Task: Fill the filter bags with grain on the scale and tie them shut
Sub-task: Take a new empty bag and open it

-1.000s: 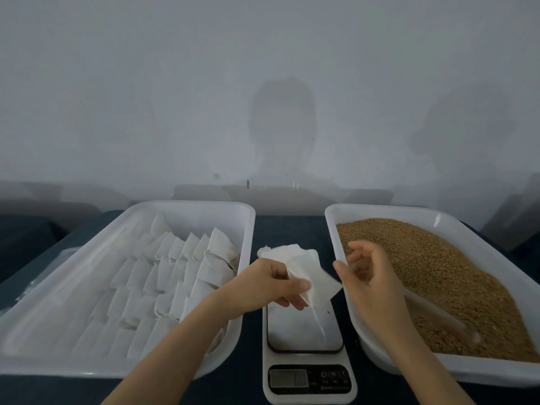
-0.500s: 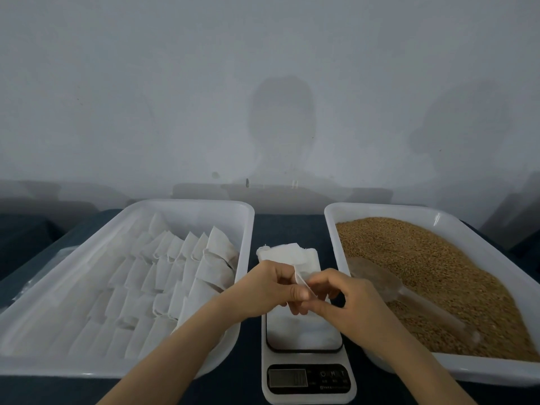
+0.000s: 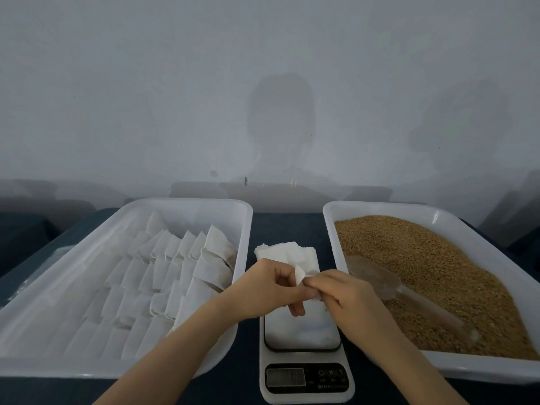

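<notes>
Both hands meet just above the far edge of the scale, with one white filter bag between them. The left hand has its fingers curled and pinches the bag's left side. The right hand pinches the opposite edge between thumb and fingertips. The bag is flat and looks empty, so I judge the step in hand to be parting its mouth before any filling.

To do it well, each hand should hold a single layer of the rim and draw gently apart, left towards 9 o'clock and right towards 3 o'clock. Pinching both layers in one hand would leave the mouth closed. The fabric looks thin, so a sliding rub of thumb on finger is likelier to separate the layers than a hard tug, which could tear it. Once open, the bag belongs on the middle of the platform, mouth up, steadied by the left hand.

From the scale, the clear scoop lies at 2 o'clock in the grain of the right tray, close to the right hand. A stack of spare bags lies on the counter at 12 o'clock. The left tray, at 9 o'clock, holds rows of white bags. The display is too dim to read.
</notes>
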A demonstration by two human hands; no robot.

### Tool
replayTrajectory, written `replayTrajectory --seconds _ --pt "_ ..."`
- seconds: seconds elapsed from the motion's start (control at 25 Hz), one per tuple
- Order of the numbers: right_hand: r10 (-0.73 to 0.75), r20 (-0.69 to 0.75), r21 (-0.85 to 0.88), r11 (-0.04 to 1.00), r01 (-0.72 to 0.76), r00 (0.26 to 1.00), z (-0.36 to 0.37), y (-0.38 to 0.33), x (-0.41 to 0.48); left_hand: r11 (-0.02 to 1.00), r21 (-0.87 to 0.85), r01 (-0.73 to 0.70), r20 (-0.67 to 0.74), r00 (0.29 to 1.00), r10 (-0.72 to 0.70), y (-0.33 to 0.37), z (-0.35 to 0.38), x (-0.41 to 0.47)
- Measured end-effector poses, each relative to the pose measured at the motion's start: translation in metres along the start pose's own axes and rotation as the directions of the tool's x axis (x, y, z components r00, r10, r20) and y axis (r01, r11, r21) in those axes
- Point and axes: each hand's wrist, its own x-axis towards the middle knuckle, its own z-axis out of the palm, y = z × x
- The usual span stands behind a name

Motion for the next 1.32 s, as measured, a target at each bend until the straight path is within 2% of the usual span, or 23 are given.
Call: replayTrajectory --seconds 0.08,0.16,0.24,0.32,0.4,0.52,0.68,0.8,0.84,0.88,0.96,1.04,1.08,1.16,1.32 --pt "-0.049 0.062 -0.194 0.979 0.060 0.997 0.005 -0.002 0.001 1.000 0.008 -0.021 0.004 1.000 0.020 0.001 0.001 -0.002" --pt "-0.047 0.075 -0.202 0.978 0.061 0.996 0.007 -0.001 0.002 0.998 0.007 -0.066 0.009 0.998 0.065 0.001 0.000 -0.003" --pt "0.090 0.021 0.024 0.996 -0.090 0.996 0.000 0.000 0.003 0.991 0.060 -0.118 -0.145 0.982 0.125 -0.001 -0.004 0.002" --pt "0.267 0.038 0.308 0.914 -0.266 0.963 -0.008 0.000 0.003 0.992 0.018 -0.125 -0.324 0.938 0.124 -0.004 -0.011 0.007" --pt "0.339 0.073 0.435 0.835 -0.336 0.938 -0.014 -0.003 0.003 0.986 -0.133 -0.099 -0.319 0.946 0.052 -0.008 -0.016 0.011" --pt "0.389 0.099 0.414 0.821 -0.393 0.916 -0.016 -0.005 0.004 0.983 -0.178 -0.055 -0.288 0.958 0.002 -0.017 -0.019 0.013" --pt "0.493 0.110 0.453 0.748 -0.485 0.863 -0.019 -0.007 0.004 0.977 -0.187 -0.103 -0.372 0.928 0.026 -0.016 -0.019 0.015" --pt "0.588 0.096 0.455 0.692 -0.560 0.803 -0.018 -0.002 0.004 0.996 -0.078 -0.046 -0.408 0.913 0.010 -0.013 -0.016 0.014" --pt "0.596 0.098 0.443 0.691 -0.571 0.797 -0.018 -0.001 0.003 0.998 0.031 -0.046 -0.424 0.904 0.055 -0.012 -0.014 0.012" --pt "0.592 0.107 0.431 0.696 -0.574 0.798 -0.018 -0.001 0.003 0.977 0.199 -0.078 -0.416 0.896 0.156 -0.012 -0.013 0.010" --pt "0.558 0.136 0.407 0.722 -0.560 0.818 -0.018 -0.004 0.005 0.815 0.535 -0.222 -0.260 0.875 0.409 -0.011 -0.006 0.004" --pt "0.508 0.147 0.358 0.772 -0.525 0.849 -0.016 -0.005 0.005 0.633 0.690 -0.350 -0.061 0.844 0.533 -0.011 0.004 0.005" --pt "0.484 0.141 0.324 0.802 -0.502 0.864 -0.015 -0.005 0.006 0.589 0.707 -0.392 -0.001 0.831 0.556 -0.011 0.009 0.007" --pt "0.433 0.128 0.292 0.843 -0.451 0.892 -0.013 -0.006 0.005 0.597 0.678 -0.428 0.015 0.821 0.571 -0.010 0.013 0.009" --pt "0.378 0.129 0.356 0.845 -0.399 0.917 -0.014 -0.006 0.003 0.774 0.523 -0.356 -0.072 0.887 0.457 -0.009 0.010 0.008"
